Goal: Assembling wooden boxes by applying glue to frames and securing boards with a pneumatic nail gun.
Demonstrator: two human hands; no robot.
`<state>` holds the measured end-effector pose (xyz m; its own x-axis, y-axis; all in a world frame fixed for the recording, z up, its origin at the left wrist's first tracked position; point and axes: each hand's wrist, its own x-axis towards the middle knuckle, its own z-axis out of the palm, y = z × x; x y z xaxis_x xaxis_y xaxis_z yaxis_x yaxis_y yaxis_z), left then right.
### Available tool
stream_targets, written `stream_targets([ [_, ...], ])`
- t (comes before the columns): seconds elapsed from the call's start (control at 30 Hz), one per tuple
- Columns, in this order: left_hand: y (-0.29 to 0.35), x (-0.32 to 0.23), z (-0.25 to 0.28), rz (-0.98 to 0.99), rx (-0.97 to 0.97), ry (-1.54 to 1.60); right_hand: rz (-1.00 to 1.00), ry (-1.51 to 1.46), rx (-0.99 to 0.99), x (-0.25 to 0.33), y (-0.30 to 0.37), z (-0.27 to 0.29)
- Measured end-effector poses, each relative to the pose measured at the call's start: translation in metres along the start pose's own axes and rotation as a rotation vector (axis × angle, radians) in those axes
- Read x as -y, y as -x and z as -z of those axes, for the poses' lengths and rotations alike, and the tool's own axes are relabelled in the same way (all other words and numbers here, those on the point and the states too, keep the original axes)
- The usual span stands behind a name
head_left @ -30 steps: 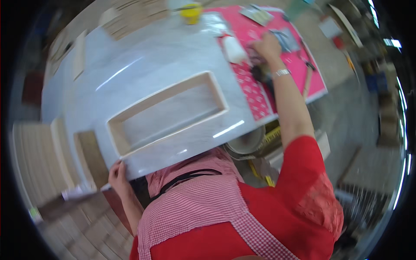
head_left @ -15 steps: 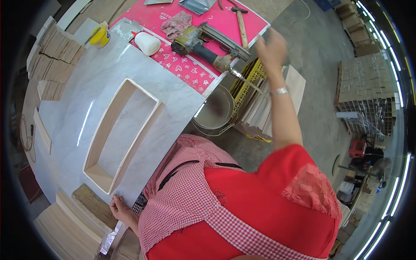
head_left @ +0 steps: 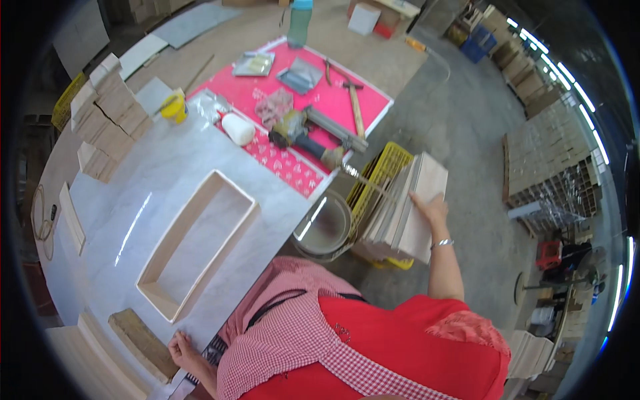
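Note:
My right hand [head_left: 432, 210] rests on the outermost of several pale wooden boards [head_left: 427, 180] standing on edge in a yellow crate [head_left: 393, 159]. Its fingers are spread, with the tips at the board's edge. At the table's near edge my left hand [head_left: 184, 351] is closed, fingertips together; whatever it may hold is too small to make out. Just beyond it, a four-sided, slightly curved wooden frame [head_left: 232, 237] lies on the grey table [head_left: 120, 220]. A brown wooden block [head_left: 142, 345] sits left of that hand.
A nail gun [head_left: 307, 139], a hammer [head_left: 355, 110], a white glue bottle [head_left: 237, 129] and a rag [head_left: 273, 107] lie on the pink sheet [head_left: 317, 60]. A bucket [head_left: 325, 223] stands beside the crate. Stacked wood pieces [head_left: 110, 117] and a yellow tub [head_left: 173, 108] are at the far left.
My right hand has come down from above the crate onto the boards. My left hand stays by the table edge. The view has shifted, showing more of the far side.

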<state>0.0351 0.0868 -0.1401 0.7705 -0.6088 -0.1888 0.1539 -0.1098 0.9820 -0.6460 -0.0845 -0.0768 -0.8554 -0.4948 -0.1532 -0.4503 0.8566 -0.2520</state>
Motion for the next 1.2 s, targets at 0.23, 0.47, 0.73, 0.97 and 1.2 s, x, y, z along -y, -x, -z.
stream_targets([
  [0.23,-0.006,0.002,0.003,0.018,0.016,0.097,0.189,-0.198,-0.194,0.024,0.015,0.039],
  [0.47,-0.001,-0.037,-0.017,-0.035,0.075,-0.374,1.313,-0.279,0.028,0.179,0.089,0.042],
  [0.73,0.014,-0.071,-0.029,-0.54,0.136,-0.722,2.249,-0.066,0.586,0.317,0.283,0.0],
  [0.97,0.021,-0.094,-0.043,-0.417,0.074,-0.789,2.436,0.085,0.613,0.341,0.347,-0.019],
  [1.2,0.017,-0.092,-0.052,-0.512,0.046,-0.775,2.474,0.145,0.644,0.349,0.353,-0.029],
])
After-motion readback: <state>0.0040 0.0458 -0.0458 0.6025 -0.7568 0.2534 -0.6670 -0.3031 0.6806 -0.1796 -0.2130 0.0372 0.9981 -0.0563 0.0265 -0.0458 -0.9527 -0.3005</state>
